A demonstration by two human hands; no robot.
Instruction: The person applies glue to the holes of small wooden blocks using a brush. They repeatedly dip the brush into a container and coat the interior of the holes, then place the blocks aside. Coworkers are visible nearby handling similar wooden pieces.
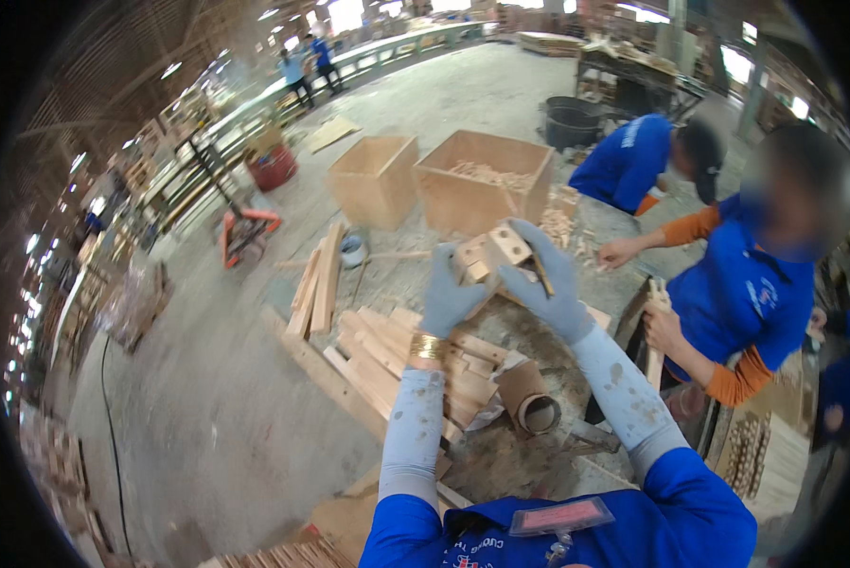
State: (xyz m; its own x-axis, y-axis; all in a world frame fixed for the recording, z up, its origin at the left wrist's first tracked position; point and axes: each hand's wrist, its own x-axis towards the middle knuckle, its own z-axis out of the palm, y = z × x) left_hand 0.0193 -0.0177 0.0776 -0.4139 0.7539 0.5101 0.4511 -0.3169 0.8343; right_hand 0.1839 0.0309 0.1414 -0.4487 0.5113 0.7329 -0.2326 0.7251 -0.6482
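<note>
Both my hands wear grey gloves and are raised in front of me. My left hand (450, 292) is closed round a pale wooden piece with drilled holes (472, 254). Against its right side is a lighter wooden block with holes (509, 245), gripped by my right hand (556, 292). A thin, dark, pencil-like stick (544, 276) shows by the right-hand fingers. Whether the two wooden pieces are joined or only touching, I cannot tell. Below my hands lies a stack of wooden slats (373, 352), with a brown cardboard tube (527, 398) to its right.
Two plywood boxes (373, 182) stand ahead; small wooden pieces fill the right one. A small bucket (353, 250) sits near leaning planks (326, 284). At right, a co-worker in blue (747, 303) holds wood; another person (624, 161) bends beyond. An orange pallet jack (245, 232) stands left.
</note>
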